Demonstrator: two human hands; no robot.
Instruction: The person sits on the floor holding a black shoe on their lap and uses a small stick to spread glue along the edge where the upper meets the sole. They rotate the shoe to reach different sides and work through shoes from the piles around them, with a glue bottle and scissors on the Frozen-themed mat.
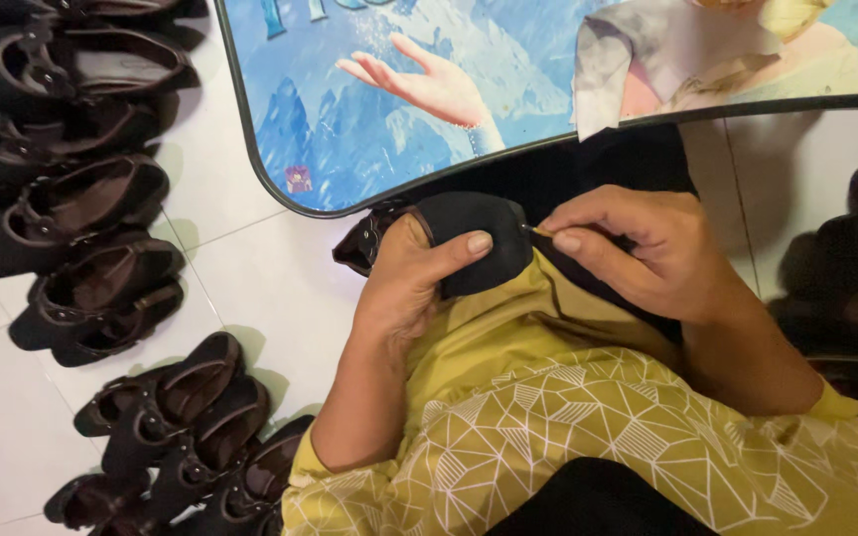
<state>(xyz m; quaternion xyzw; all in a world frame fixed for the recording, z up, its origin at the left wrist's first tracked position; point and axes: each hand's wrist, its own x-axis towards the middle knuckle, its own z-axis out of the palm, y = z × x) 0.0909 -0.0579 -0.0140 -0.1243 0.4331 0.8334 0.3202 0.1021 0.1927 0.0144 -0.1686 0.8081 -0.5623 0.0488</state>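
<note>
Gripping a black shoe piece (469,238) at frame centre, the left hand (409,278) clamps it with thumb on top, while the right hand (638,248) pinches a thin needle (531,230) against its edge; dark sandals (101,258) line the left.

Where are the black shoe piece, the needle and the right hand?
black shoe piece (474,220), head view, its bare upper face.
needle (531,230), head view, its exposed tip.
right hand (647,248), head view, its back.

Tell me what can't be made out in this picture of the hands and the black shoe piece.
Head view only:
- Black shoe piece: far side hidden by left hand.
- Tool tip in right hand: too small to identify.
- Dark shoes on floor: rows cut off at the left and bottom edges.
- Blue table: cut off at top.
</note>
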